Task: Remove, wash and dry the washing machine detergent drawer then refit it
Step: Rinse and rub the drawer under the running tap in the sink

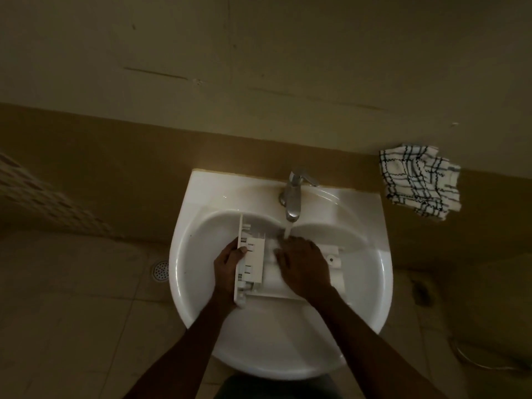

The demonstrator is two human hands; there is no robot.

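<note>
**Washing the drawer under the tap**

Head view: steadying the drawer (253, 254) mid-sink (201, 191) under the running tap (293, 197), gripping its left end with the left hand (229, 263). Pressing the flat, straight-fingered right hand (305, 263) inside, likely rubbing. Saving the cloth (420, 182), beyond the sink's back right corner, probably for drying.

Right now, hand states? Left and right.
Left hand: grips the detergent drawer at its left end.
Right hand: open, fingers flat on the drawer under the tap.
</note>
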